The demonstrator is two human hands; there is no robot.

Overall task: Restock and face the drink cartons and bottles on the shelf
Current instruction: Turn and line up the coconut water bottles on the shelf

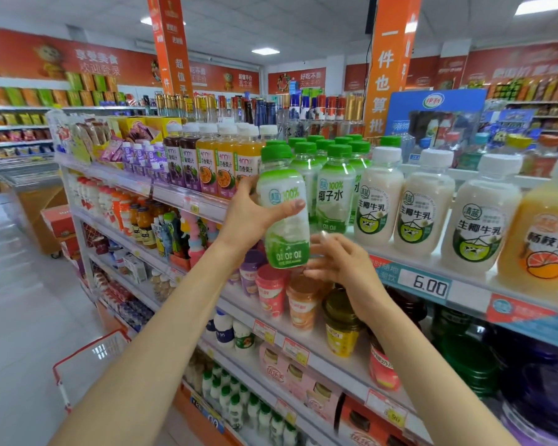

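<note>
My left hand (250, 217) is wrapped around a green-capped coconut water bottle (284, 220), held tilted in front of the top shelf (471, 294). Just below its base hovers my right hand (339, 262), fingers spread and touching or nearly touching the bottom of the bottle. Behind it stand several matching green-capped coconut water bottles (334, 191) in rows. To their right are white-capped coconut milk bottles (426, 204), and to the left orange passion fruit juice bottles (226, 165) and purple grape juice bottles (187, 162).
A price tag reading 6.00 (429, 286) hangs on the shelf edge. Lower shelves hold cup drinks (303, 300) and small green-capped bottles (236, 403). A red shopping basket (91, 358) sits on the floor at the lower left. An orange pillar (387, 69) rises behind.
</note>
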